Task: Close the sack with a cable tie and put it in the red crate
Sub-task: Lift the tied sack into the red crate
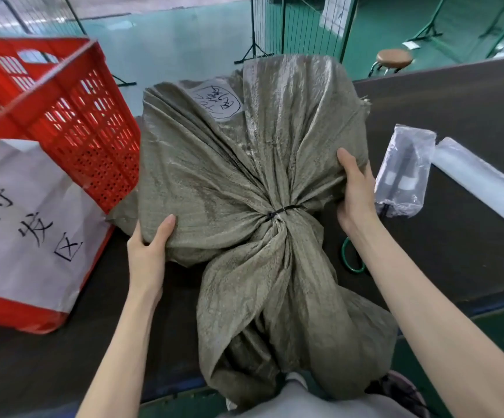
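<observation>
A grey-green woven sack [238, 140] fills the middle of the dark table. Its neck is gathered and cinched by a black cable tie [280, 211], and the loose mouth fans out toward me over the table's front edge. My left hand [151, 251] grips the sack's lower left side. My right hand [354, 191] grips its right side. The red crate [63, 110] stands at the left, touching the sack, with a white paper sign [24, 224] hanging on its near wall.
A clear plastic bag of black cable ties [404, 173] and a white roll [483, 182] lie at the right. A green ring [351, 256] lies under my right forearm. Beyond the table are green floor, wire fencing and a round stool [394, 58].
</observation>
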Tool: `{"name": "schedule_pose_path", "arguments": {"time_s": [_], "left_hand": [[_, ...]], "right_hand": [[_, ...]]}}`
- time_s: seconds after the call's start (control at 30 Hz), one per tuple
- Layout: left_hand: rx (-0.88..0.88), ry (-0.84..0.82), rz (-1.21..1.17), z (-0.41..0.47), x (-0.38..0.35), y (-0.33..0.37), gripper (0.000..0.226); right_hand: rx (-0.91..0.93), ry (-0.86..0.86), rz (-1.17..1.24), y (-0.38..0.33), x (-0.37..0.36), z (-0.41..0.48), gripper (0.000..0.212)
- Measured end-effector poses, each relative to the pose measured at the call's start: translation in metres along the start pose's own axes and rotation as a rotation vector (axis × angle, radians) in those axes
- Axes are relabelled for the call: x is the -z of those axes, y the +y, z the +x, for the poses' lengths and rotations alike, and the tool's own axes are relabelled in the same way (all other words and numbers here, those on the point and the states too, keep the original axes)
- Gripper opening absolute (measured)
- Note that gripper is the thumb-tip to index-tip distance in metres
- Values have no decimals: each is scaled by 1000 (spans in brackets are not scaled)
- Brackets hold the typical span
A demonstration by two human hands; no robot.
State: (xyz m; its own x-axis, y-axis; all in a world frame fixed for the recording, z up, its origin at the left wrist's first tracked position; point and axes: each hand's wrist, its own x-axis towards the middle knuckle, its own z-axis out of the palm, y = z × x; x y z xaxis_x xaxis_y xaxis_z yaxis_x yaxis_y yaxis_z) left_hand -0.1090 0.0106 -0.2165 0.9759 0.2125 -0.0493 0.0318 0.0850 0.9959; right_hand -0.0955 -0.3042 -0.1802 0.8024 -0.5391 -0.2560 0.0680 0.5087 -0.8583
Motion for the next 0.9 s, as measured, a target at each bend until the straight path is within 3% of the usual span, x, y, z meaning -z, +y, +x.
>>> {"name": "schedule_pose_path", "arguments": {"time_s": [0.17,0.3,0.6,0.77,0.9], "left_hand": [[-115,18,-5,-10,-3,13,35],[-234,48,-18,-16,-6,25,35],[-497,128,-137,-19,9,66,27],[-612,189,-258,-8,25,87,49],[-718,240,-293,-6,35,107,33]], "right_hand": [[65,-1,94,-10,3,-20,59],[144,-34,173,-22,-2,-33,53],[323,-188,394,-52,-30,-63,78],[372,-272,489,-59,-55,-75,100],[380,-271,563,-57,-75,-82,88]]}}
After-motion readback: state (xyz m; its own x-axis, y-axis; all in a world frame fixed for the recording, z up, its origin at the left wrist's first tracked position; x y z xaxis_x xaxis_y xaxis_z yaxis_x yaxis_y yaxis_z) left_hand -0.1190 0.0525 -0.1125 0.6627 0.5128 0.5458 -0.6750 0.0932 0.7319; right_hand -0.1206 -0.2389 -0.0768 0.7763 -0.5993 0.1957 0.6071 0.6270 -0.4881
